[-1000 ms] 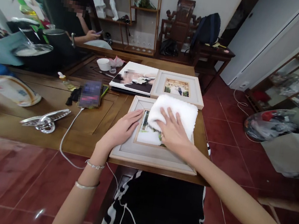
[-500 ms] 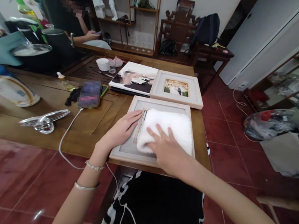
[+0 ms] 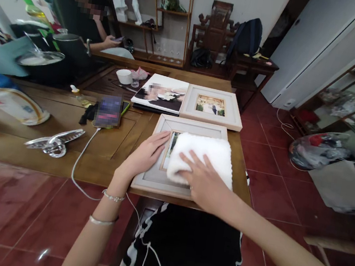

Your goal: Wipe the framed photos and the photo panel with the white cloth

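Observation:
A pale wooden picture frame (image 3: 156, 179) lies flat at the near edge of the wooden table (image 3: 60, 150). My left hand (image 3: 145, 155) rests flat on the frame's left border, fingers stretched out. My right hand (image 3: 205, 180) presses flat, fingers spread, on a folded white towel (image 3: 202, 155) that covers most of the photo and the frame's right side. Only a thin strip of the photo shows at the towel's left edge.
Behind lie a second framed photo (image 3: 213, 106) and a large unframed print (image 3: 161, 93). A phone (image 3: 108, 111) on a white cable, a silver ornament (image 3: 54, 143), a small bottle and a white cup sit to the left. Another person (image 3: 81, 14) sits at the far side.
My right hand pulled the towel from the frame's top toward me over the photo, then shifted it slightly right. My left hand stayed on the frame's left border.

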`<action>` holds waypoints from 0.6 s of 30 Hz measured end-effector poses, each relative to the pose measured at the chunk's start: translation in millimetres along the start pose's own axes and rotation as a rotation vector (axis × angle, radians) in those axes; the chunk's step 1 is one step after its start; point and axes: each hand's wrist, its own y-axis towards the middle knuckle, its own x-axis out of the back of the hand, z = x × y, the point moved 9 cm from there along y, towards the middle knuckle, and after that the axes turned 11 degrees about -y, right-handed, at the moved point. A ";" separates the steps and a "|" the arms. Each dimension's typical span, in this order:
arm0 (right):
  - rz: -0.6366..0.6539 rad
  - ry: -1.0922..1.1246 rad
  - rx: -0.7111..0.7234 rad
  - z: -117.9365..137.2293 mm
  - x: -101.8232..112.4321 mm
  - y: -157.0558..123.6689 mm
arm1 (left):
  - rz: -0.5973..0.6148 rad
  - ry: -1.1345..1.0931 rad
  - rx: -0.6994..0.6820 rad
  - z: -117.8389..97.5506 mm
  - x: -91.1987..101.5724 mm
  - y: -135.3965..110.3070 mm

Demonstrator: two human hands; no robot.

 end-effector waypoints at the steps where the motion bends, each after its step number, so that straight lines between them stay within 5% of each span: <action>1: -0.015 -0.030 -0.036 -11.9 -1.9 9.2 | -0.001 0.000 -0.001 0.2 -0.1 0.0; 8: -0.181 -0.209 -0.180 -68.0 3.4 73.3 | 0.003 -0.006 0.006 -0.7 0.4 0.7; 13: -0.105 -0.243 -0.125 -48.9 -3.9 86.3 | -0.006 -0.012 0.008 -2.1 1.9 1.1; 18: 0.060 -0.173 -0.022 -12.1 -5.0 53.3 | -0.008 -0.026 0.000 -2.5 1.9 0.7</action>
